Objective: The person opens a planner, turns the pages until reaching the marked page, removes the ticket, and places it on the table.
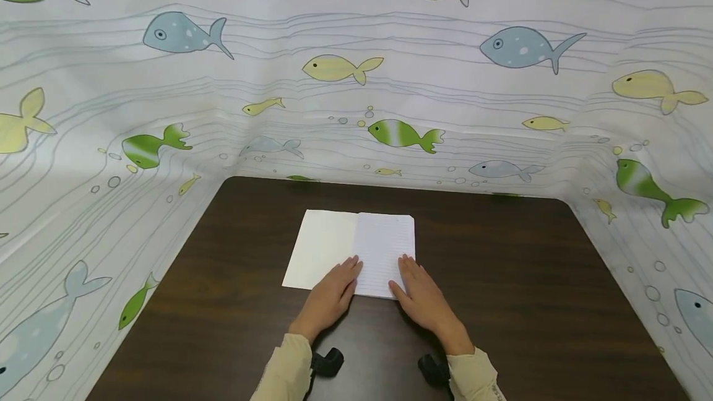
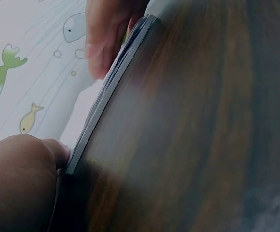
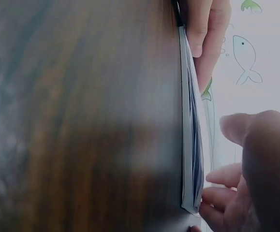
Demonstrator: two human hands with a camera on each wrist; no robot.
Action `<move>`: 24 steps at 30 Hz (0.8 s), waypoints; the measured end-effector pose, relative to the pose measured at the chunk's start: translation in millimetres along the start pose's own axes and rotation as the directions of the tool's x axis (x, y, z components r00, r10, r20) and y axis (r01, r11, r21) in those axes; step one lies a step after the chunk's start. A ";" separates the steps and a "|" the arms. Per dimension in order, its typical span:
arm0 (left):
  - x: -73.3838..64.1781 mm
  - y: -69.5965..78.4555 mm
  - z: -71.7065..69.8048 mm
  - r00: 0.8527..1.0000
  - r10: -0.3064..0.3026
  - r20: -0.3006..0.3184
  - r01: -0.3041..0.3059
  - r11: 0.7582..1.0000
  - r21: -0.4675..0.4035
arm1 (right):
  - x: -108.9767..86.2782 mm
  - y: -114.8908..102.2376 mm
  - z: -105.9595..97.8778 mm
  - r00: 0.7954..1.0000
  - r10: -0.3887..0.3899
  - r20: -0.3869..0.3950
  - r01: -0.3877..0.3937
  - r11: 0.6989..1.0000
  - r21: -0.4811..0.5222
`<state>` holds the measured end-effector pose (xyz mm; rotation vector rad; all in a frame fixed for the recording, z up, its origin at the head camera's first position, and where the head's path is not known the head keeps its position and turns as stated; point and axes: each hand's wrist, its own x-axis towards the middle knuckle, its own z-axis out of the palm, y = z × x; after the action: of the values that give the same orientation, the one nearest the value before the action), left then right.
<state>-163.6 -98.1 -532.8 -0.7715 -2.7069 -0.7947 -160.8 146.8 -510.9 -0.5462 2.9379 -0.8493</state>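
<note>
Notebook (image 1: 325, 243) lay open on the dark table (image 1: 512, 277), left hand (image 1: 332, 293) and right hand (image 1: 424, 299) resting loosely on it, apparently gripping nothing, wrist views being dim; seemingly being steadied flat, it next probably needed its lined page (image 1: 384, 237) lifted.

head view looks forward-down; low, close wrist views share the notebook (image 1: 358, 241).

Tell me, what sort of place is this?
Probably a screened-off desk spot, perhaps arranged for filming, though I can't be sure. A dark wood-look table is bordered on three visible sides by a white fish-patterned sheet, and an open notebook lies on it.
</note>
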 end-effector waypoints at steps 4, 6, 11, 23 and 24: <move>1.0 -1.1 1.8 0.999 0.030 -0.034 -0.030 1.000 0.006 | -0.2 -1.5 -2.1 0.998 0.061 -0.007 -0.061 0.998 -0.001; 0.6 -1.5 1.9 0.999 0.024 -0.032 -0.024 1.000 0.003 | -0.3 -1.5 -2.2 0.997 0.078 -0.009 -0.078 0.997 -0.007; 0.2 -2.2 1.3 1.000 -0.005 0.000 0.005 1.000 -0.015 | 0.7 -1.1 -2.0 0.996 0.079 -0.030 -0.080 0.997 -0.024; -0.9 -3.1 -1.7 0.990 -0.126 0.066 0.135 0.980 -0.144 | 6.8 -1.1 0.7 0.997 0.074 -0.029 -0.074 0.997 0.004; -0.9 -3.6 -2.0 0.987 -0.143 0.071 0.153 0.974 -0.166 | 7.6 -0.4 1.4 0.997 0.077 -0.025 -0.077 0.997 0.006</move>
<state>-164.6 -102.1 -533.1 -0.6415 -2.8017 -1.0663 -167.6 143.2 -511.3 -0.4222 2.9566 -0.8619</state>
